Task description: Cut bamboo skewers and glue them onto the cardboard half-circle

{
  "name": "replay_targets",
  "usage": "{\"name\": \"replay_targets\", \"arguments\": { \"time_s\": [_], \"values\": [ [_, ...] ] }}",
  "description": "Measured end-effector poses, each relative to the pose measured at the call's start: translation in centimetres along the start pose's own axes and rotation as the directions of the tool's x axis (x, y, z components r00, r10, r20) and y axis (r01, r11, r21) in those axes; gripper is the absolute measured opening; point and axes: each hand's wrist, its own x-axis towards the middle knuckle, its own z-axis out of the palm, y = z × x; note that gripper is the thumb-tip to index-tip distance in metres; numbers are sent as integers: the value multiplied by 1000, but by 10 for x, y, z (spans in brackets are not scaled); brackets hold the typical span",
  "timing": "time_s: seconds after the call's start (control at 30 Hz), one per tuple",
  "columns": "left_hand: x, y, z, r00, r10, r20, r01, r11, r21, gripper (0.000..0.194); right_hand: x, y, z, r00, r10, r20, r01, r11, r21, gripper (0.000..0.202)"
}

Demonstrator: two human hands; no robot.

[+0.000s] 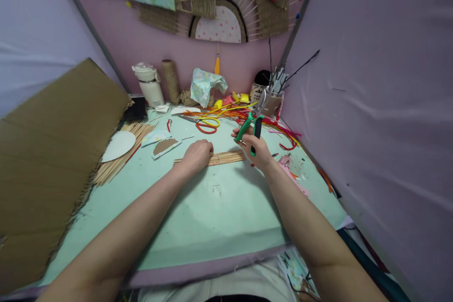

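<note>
A row of thin wooden sticks [226,157] lies side by side across the light green table [212,212]. My left hand [198,155] rests on the left part of this row, its fingers curled; whether it grips any stick is hidden. Above the row's right end, my right hand [255,145] holds pruning shears [252,125] with green and black handles. The metal blades point up and away, and the handles are spread apart. Red-handled scissors [206,128] lie beyond the sticks, between my hands.
A large cardboard sheet [53,160] covers the left side, beside more sticks [116,160] and a white oval [119,145]. Colored pipe cleaners [226,112], a bottle [150,86], a twine roll [170,81] and patterned cloth [205,86] stand or lie at the back.
</note>
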Motion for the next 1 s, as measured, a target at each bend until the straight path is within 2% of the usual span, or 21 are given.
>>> {"name": "replay_targets", "arguments": {
  "time_s": [0.23, 0.37, 0.47, 0.57, 0.63, 0.73, 0.87, 1.0],
  "values": [
    [2, 2, 4, 999, -32, 22, 32, 999, 24, 19, -3, 0, 3, 1000, -6, 31, 8, 999, -51, 50],
    [-2, 3, -4, 996, -74, -50, 75, 997, 27, 22, -3, 3, 0, 996, -14, 84, 20, 997, -74, 51],
    [-9, -3, -13, 977, -162, -136, 160, 987, -27, 24, -5, 4, -1, 989, -25, 146, 41, 994, -104, 51],
    [-18, -16, -20, 921, -255, -293, 205, 960, -191, 20, -12, 4, 3, 979, -22, 205, 52, 988, -142, 52],
    [-24, -25, -24, 861, -267, -432, 151, 947, -283, 18, -18, 3, 9, 971, 8, 241, 31, 987, -159, 53],
    [-31, -34, -30, 767, -239, -596, 22, 937, -348, 18, -29, 3, 21, 946, 123, 299, -64, 978, -200, 50],
    [-38, -38, -37, 689, -250, -680, -70, 911, -406, 19, -48, 3, 40, 901, 289, 324, -186, 931, -314, 42],
    [-44, -35, -41, 662, -289, -692, -99, 881, -463, 19, -63, 3, 55, 864, 394, 314, -198, 838, -508, 33]
  ]
}}
